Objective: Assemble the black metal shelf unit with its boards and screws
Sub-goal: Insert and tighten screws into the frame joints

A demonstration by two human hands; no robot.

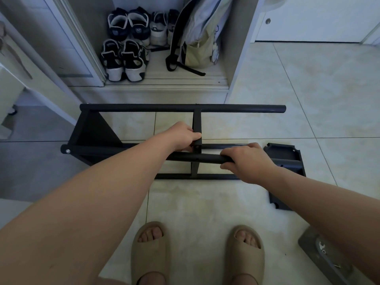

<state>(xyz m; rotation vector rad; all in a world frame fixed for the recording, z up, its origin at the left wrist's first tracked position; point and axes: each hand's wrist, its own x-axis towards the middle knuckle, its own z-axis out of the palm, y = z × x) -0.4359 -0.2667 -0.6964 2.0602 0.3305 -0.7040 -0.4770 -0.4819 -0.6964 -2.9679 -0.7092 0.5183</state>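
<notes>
The black metal shelf frame [181, 108] lies on its side on the tiled floor, its round tubes running left to right. A black board [96, 130] is fixed at its left end. My left hand [183, 136] grips the middle cross bracket [197, 122] where it meets a tube. My right hand [246, 161] curls round the nearest round tube [207, 159]. A loose black shelf board [285, 159] lies flat under the frame's right end, partly hidden by my right forearm.
An open closet [164, 58] straight ahead holds several shoes [123, 58] and a backpack [197, 38]. A grey tray with small hardware [327, 256] sits on the floor at lower right. My feet in beige slippers [152, 251] stand just behind the frame.
</notes>
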